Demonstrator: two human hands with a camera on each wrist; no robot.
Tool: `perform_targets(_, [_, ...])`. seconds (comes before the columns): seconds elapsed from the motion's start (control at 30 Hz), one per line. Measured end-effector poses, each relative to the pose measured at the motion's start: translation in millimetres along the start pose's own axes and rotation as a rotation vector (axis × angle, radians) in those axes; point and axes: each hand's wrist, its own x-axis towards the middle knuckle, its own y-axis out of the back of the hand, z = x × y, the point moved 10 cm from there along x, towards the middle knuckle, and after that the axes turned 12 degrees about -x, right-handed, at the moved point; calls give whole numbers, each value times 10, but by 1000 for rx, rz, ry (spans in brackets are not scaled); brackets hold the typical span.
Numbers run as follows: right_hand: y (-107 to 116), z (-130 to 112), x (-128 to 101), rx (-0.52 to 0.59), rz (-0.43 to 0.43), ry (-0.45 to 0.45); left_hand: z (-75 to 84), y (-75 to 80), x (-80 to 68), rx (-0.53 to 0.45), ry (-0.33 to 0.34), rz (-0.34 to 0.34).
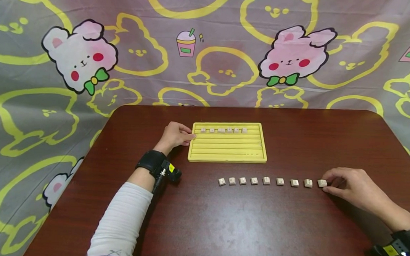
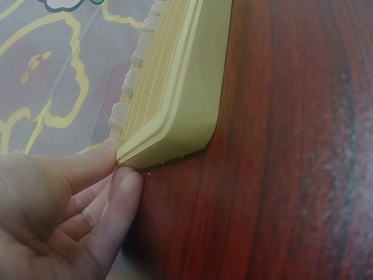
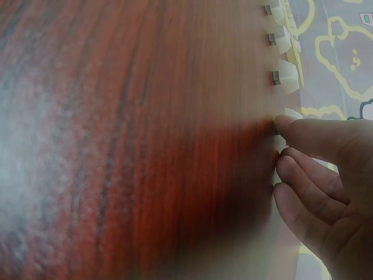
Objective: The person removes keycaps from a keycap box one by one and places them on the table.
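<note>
Head view: yellow tray (image 1: 227,156) sits centre frame on the brown table (image 1: 201,219). Its top groove holds six keycaps (image 1: 223,130); the grooves below are bare. Nine more caps (image 1: 266,180) lie in a row on the table, lower centre to lower right, below the tray and apart from it. So judged from the layout, roughly six placed, nine left, most of the tray unfilled. Left hand (image 1: 175,136) rests at the tray's left edge, fingertips touching the rim, bracing it rather than gripping. Right hand (image 1: 355,186) sits at the right end of the row, fingertips against the end cap (image 1: 322,183); looks like a pinch starting, cap not lifted off the table

Left wrist view: tray corner (image 2: 180,125) fills upper centre, left fingers (image 2: 105,192) straight and pressed against that corner, nothing clasped. Cap edges peek along the tray's far side, upper left. Cartoon cloth (image 2: 52,87) at left

Right wrist view: right fingers (image 3: 315,131) at right of frame, top finger and thumb closing on a pale cap (image 3: 291,114) mostly hidden behind them; grip looks like a light pinch, cap on the table. Three more row caps (image 3: 287,79) run up the upper right edge. Blurred table fills the rest
</note>
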Motion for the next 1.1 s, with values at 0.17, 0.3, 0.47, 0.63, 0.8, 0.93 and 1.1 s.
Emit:
perform_targets(0.17, [-9, 7, 4, 6, -12, -9, -7, -1, -2, 6, 10, -2])
perform_targets(0.3, [-9, 4, 6, 5, -10, -7, -8, 0, 4, 2, 14, 0])
perform_targets(0.47, [-9, 6, 3, 5, -10, -1, -10, 4, 10, 2, 13, 0])
perform_targets(0.63, [6, 16, 5, 12, -17, 10, -11, 3, 4, -3, 17, -3])
perform_targets(0.8, [83, 34, 35, 4, -6, 25, -1, 6, 0, -3, 21, -3])
perform_targets(0.93, [162, 67, 91, -38, -36, 2, 2, 10, -1, -4, 18, -4])
perform_targets(1.1, [277, 41, 200, -80, -101, -10, 0, 1, 0, -2, 11, -3])
